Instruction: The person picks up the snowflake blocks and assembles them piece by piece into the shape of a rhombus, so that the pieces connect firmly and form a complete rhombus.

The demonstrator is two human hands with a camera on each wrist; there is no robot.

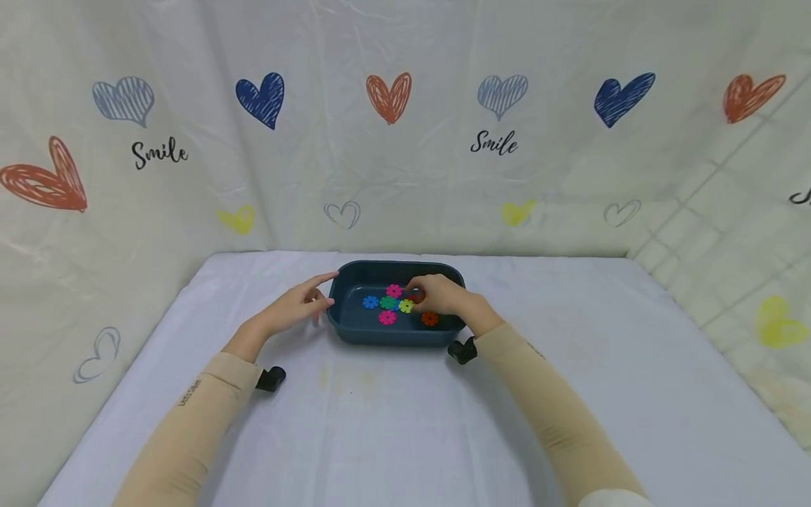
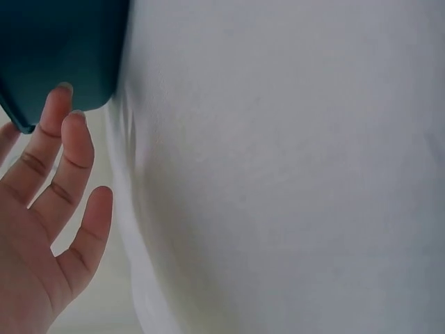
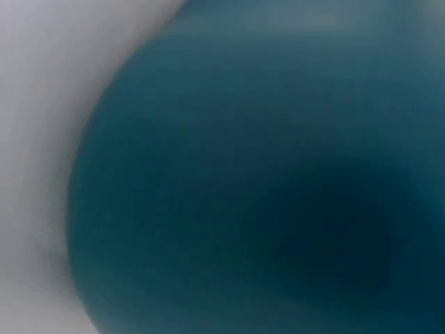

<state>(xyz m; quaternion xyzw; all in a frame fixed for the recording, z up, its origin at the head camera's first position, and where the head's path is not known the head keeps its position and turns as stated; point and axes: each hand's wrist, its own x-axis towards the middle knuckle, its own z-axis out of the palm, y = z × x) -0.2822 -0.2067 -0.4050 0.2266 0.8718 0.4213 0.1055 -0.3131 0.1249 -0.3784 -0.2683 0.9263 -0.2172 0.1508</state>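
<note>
A dark blue-green plastic tub (image 1: 345, 331) stands on the table, with several small flower-shaped discs inside. Among them are a blue disc (image 1: 370, 302), a green disc (image 1: 386, 303), a pink disc (image 1: 387, 317), a yellow disc (image 1: 407, 306) and an orange-red disc (image 1: 429, 319). My left hand (image 1: 293, 305) is at the tub's left end, fingertips right at the rim, its fingers loosely bent in the left wrist view. Reaching over the right side, my right hand (image 1: 440, 293) has its fingers down among the discs, by a red one. Whether it pinches a disc I cannot tell.
A white cloth (image 1: 393, 422) covers the table. Behind hangs a pale curtain (image 1: 431, 176) printed with hearts and "Smile". Each wrist carries a black camera, one by the left sleeve (image 1: 209, 401) and one by the right sleeve (image 1: 538, 380). The tub's blurred wall (image 3: 174, 139) fills most of the right wrist view.
</note>
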